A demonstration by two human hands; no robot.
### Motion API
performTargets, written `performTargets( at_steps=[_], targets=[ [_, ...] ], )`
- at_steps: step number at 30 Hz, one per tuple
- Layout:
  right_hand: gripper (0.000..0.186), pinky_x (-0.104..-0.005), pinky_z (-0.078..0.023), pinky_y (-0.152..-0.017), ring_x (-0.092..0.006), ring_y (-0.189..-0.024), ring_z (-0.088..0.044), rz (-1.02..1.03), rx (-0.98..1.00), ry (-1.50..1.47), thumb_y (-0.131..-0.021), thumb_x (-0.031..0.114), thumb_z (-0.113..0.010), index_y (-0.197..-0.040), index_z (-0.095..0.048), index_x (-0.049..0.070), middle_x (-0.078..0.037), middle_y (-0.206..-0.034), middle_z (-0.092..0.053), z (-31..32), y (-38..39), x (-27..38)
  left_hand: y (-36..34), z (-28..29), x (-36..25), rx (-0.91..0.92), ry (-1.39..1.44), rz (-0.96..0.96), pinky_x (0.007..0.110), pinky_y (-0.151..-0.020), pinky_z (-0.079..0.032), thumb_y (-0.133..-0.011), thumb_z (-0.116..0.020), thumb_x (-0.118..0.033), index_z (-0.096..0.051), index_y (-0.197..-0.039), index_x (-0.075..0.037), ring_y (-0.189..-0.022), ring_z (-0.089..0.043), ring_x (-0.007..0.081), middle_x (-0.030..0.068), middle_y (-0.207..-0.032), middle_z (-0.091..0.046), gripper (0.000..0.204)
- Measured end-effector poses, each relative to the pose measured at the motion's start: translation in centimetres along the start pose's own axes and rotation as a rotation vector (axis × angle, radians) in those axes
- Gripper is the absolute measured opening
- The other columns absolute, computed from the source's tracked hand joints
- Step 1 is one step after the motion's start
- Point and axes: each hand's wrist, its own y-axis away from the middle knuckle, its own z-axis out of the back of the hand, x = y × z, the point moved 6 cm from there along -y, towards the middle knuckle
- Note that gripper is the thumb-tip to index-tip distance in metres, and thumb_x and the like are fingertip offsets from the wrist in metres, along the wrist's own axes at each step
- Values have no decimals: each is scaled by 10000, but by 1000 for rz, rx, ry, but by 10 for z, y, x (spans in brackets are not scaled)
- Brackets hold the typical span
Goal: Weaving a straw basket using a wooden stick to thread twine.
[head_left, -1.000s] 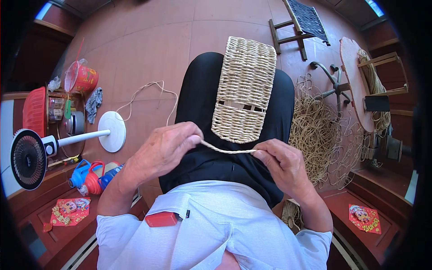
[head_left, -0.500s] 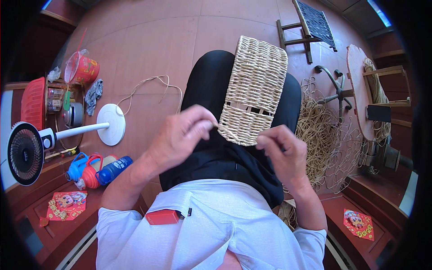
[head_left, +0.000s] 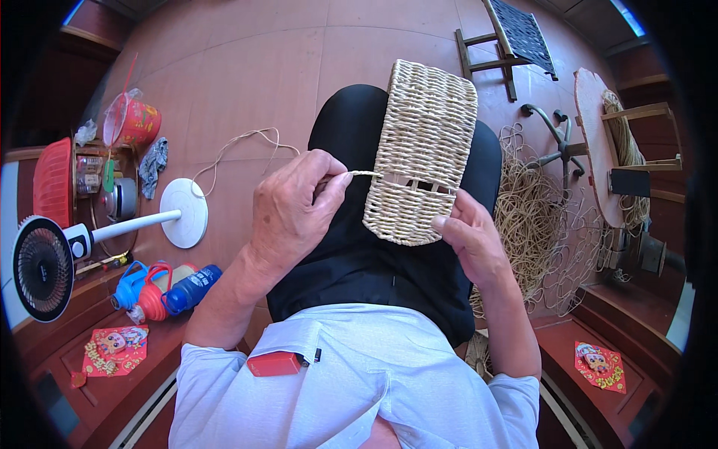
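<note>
A pale woven panel (head_left: 423,127) lies on my black-trousered thighs (head_left: 336,120). Across its lower part runs a band with open slots and bare flat strips. My left hand (head_left: 299,202), left of the panel, is closed on a twisted straw cord (head_left: 363,173) that stretches to the left end of that band. My right hand (head_left: 467,236) grips the panel's lower right edge, thumb on top and fingers partly hidden at the side.
A white fan (head_left: 183,213), red bucket (head_left: 138,123), several bottles (head_left: 196,288) and a loose cord loop (head_left: 247,138) are at left. At right are tangled cord (head_left: 527,224), a round board (head_left: 594,179), a chair base (head_left: 561,153) and a folding stool (head_left: 516,45).
My left hand has moved up, bringing the cord from below the panel to its slotted band. My right hand has left the cord and now holds the panel's right edge.
</note>
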Motion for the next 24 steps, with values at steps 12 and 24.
performTargets(
  at_steps=[12, 24],
  targets=[
    [685, -417, -545, -1167, -221, -1295, -704, -118, 135, -305, -838, 61, -799, -1482, -592, -46, -117, -1411, -719, -8, -32, -27, 3, -25, 2, 62, 106, 82, 349, -708, -593, -996, -757, -96, -721, -970, -4, -773, -762, 194, 135, -853, -744, 103],
    [623, -391, -545, -1161, -205, -1258, -717, -134, 103, -328, -890, 48, -836, -1472, -620, -5, -101, -1394, -731, -5, -35, -29, -13, -25, -3, 129, 96, 115, 360, -711, -587, -981, -767, -125, -734, -958, 0, -774, -742, 208, 121, -888, -748, 130]
  ],
)
